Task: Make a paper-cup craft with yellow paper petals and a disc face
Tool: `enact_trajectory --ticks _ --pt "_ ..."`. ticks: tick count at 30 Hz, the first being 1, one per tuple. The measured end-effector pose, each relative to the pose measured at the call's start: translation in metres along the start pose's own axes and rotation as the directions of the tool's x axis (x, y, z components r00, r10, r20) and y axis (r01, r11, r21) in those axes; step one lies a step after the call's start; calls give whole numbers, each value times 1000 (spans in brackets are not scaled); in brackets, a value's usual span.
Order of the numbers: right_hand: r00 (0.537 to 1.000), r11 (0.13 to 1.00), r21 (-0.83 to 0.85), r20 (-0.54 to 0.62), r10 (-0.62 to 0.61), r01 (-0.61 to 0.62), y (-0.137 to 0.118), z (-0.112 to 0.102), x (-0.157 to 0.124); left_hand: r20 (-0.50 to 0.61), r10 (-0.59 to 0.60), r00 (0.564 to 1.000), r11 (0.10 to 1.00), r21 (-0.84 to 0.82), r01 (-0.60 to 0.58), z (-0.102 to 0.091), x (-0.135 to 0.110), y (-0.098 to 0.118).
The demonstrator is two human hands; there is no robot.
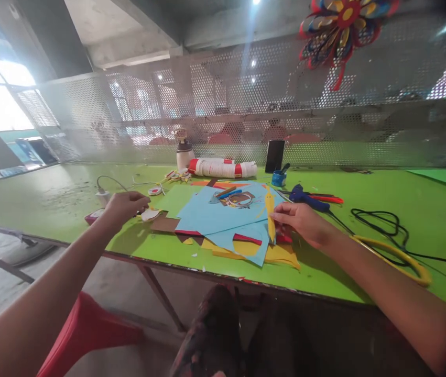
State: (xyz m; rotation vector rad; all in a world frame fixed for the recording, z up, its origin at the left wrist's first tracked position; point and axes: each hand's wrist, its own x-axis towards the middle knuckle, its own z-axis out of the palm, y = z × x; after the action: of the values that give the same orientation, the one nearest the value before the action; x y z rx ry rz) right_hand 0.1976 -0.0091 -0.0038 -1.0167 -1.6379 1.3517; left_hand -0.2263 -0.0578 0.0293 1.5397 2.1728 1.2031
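My right hand [299, 220] pinches a long yellow paper cut-out [270, 214] between thumb and fingertips, near the right edge of a light blue paper sheet [197, 209]. The cut-out stands roughly lengthwise, with a small pointed top. On the left, my left hand [126, 207] hovers low over the table, its fingers slightly bent and apart from the thumb. Just by its fingertips lies a small white piece [150, 214]; whether they touch it is unclear. Pencils [228, 193] and a coil of wire [244, 199] rest on the blue sheet.
A blue glue gun [305, 198] with a black cable [399, 225] and yellow-handled scissors [415, 269] lie right. Behind are a red-and-white roll [223, 168], a blue jar [279, 178] and a phone [275, 156]. Yellow paper [281, 255] nears the table's front edge; a red stool [85, 335] stands below.
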Motion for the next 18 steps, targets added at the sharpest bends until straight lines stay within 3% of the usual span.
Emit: enact_trajectory --ticks 4,8,12,14,18 --pt "1000 999 46 -16 2 -1 -2 -3 1 221 116 968 993 -28 -113 27 -45 29" --pt "1000 997 77 -31 0 2 -2 -8 2 494 352 795 924 -45 -381 45 -71 51" --pt "999 996 91 -42 -17 21 -2 -12 3 521 467 714 746 203 -635 43 -76 48" --pt "999 995 93 -43 -24 28 -1 -12 4 535 477 697 671 291 -682 36 -77 39" --pt "999 996 89 -39 -24 27 -2 -11 3 526 472 708 619 374 -691 29 -79 25"
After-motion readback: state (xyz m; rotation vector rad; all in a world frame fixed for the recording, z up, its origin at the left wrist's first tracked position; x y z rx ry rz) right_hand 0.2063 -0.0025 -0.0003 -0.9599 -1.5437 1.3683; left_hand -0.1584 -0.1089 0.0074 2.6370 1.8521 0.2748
